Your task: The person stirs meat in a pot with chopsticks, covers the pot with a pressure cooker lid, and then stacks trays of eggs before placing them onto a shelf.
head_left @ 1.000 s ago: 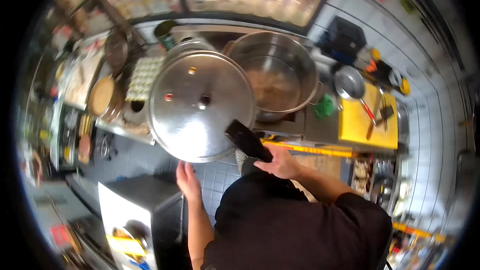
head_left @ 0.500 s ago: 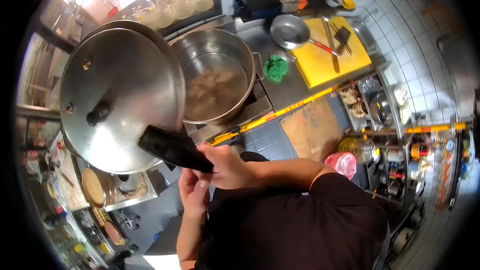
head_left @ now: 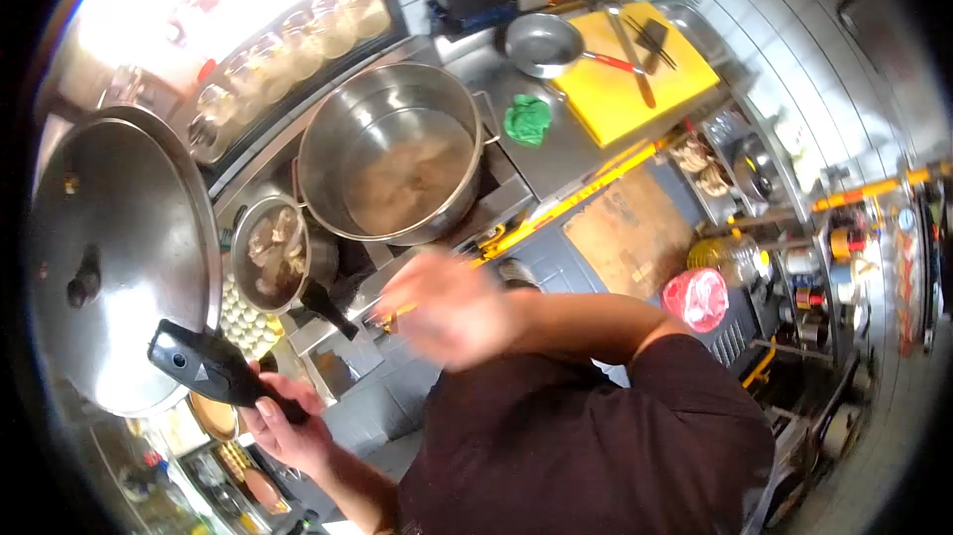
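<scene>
My left hand is wrapped around the black handle of a large lidded pan. Its shiny metal lid has a dark knob, and the pan is held up at the left, over the counter. My right hand is blurred, off the handle, its fingers seemingly stretched out with nothing seen in them. Beyond that hand stands a big steel stockpot with cloudy liquid and brownish contents. Between pan and stockpot sits a small saucepan holding pale and dark chunks, its black handle pointing toward me.
A yellow cutting board bears a knife and chopsticks; a frying pan overlaps its edge. A green cloth lies nearby. Glass jars line the ledge. White round items sit beside the saucepan. Shelves stand at the right.
The lidded pan has moved left and away from the stockpot, uncovering the saucepan. My right hand has let go of the handle; my left hand has gone left with it.
</scene>
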{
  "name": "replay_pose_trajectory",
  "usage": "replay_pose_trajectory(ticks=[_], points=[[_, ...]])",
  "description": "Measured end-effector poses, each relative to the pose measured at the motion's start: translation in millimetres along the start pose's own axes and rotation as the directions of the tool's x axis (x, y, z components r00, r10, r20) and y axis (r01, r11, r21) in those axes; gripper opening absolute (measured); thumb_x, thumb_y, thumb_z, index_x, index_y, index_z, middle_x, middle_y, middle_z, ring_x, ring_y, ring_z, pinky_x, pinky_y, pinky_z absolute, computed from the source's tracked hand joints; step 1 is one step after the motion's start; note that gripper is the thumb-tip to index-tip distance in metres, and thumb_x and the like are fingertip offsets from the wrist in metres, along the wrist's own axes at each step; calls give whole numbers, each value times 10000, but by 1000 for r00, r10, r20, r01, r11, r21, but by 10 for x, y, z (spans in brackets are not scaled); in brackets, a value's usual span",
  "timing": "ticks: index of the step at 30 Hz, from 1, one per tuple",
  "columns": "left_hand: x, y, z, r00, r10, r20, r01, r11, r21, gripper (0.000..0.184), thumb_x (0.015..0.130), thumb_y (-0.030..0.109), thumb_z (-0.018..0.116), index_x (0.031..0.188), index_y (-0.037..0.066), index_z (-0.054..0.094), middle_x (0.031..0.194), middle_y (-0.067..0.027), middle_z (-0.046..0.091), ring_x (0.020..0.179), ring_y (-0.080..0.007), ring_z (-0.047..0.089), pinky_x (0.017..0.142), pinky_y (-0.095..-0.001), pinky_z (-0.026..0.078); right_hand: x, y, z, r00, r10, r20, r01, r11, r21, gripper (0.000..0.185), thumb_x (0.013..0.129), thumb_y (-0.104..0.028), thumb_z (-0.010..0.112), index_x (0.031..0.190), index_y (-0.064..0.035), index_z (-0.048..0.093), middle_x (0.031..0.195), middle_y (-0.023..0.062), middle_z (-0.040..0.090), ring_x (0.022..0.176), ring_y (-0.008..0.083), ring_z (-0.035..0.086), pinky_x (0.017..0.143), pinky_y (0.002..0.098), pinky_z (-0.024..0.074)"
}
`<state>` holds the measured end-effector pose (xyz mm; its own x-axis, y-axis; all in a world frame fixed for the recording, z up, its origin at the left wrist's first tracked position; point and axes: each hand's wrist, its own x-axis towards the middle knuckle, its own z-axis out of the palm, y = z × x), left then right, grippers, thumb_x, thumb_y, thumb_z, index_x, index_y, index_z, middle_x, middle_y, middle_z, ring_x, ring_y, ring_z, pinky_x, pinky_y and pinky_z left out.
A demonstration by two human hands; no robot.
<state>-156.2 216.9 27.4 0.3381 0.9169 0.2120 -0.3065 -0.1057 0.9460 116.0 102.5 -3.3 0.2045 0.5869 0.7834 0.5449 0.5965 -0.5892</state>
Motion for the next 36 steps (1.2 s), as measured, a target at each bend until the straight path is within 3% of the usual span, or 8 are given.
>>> replay_pose_trajectory(ticks=[4, 7, 17, 20, 21, 23, 24, 36], points=[[-383, -19, -128, 969, -72, -234, 104, 986, 129, 217, 1032, 108, 560, 1192, -39, 555, 691, -23, 534, 414, -74, 416, 327, -228, 306, -615, 1446, -1174, 896, 230, -380, -405, 774, -486, 200, 851, -3, 663, 1042, -63, 666, 969, 126, 688, 883, 316, 674, 796, 404, 547], [-766, -92, 43, 867, -169, -469, 307, 922, 235, 140, 1007, 97, 596, 1083, -12, 552, 644, -21, 515, 408, -75, 441, 318, -228, 310, -1244, 2627, -1925, 759, 614, -216, -461, 273, -845, 476, 896, -265, 717, 1334, -99, 639, 1411, 220, 576, 1295, 391, 556, 1102, 523, 442], [-1453, -448, 885, 684, -344, -643, 493, 868, 60, 96, 972, 13, 606, 1054, -6, 558, 672, -34, 528, 402, -99, 450, 368, -246, 375, -1506, 4103, -2607, 398, 902, 167, -284, 294, -913, 499, 905, -191, 668, 1396, -154, 591, 1444, 227, 551, 1325, 400, 523, 1075, 480, 465], [-1534, -454, 1047, 631, -359, -688, 589, 799, 123, 95, 972, 14, 608, 1053, 0, 560, 679, -26, 540, 416, -83, 460, 374, -233, 369, -1426, 4145, -2656, 296, 951, -87, -728, 166, -665, 375, 926, -138, 633, 1300, -113, 625, 1337, 192, 623, 1212, 378, 597, 997, 511, 499], [-1538, -445, 1094, 626, -362, -691, 617, 772, 154, 95, 973, 16, 609, 1053, 2, 560, 681, -23, 542, 420, -79, 462, 376, -230, 367, -1385, 4100, -2655, 223, 971, -89, -941, 191, -281, 347, 936, -129, 623, 1282, -104, 622, 1298, 176, 638, 1177, 359, 612, 973, 506, 512], [-1520, -409, 1161, 626, -364, -690, 653, 729, 208, 97, 973, 21, 612, 1053, 6, 559, 683, -17, 546, 428, -72, 466, 379, -225, 363, -1145, 3782, -2641, 87, 996, -23, -819, 84, 567, 291, 956, -112, 604, 1246, -87, 617, 1221, 144, 666, 1108, 321, 643, 925, 496, 536], [-1507, -397, 1179, 634, -371, -678, 662, 714, 228, 98, 974, 25, 615, 1052, 7, 559, 683, -13, 546, 431, -69, 467, 380, -223, 360, -1040, 3628, -2670, 111, 988, 107, -717, 6, 697, 294, 974, -125, 598, 1262, -72, 578, 1219, 121, 652, 1102, 280, 642, 909, 462, 557], [-1318, -690, 984, 750, -365, -551, 657, 511, 554, 124, 941, 80, 676, 995, -8, 606, 712, -27, 603, 601, -103, 544, 561, -284, 459, -249, 3086, -2250, 210, 835, 509, -751, -195, 631, 436, 1049, -311, 517, 1369, -14, 538, 1301, 163, 656, 1171, 310, 654, 1032, 506, 510]])
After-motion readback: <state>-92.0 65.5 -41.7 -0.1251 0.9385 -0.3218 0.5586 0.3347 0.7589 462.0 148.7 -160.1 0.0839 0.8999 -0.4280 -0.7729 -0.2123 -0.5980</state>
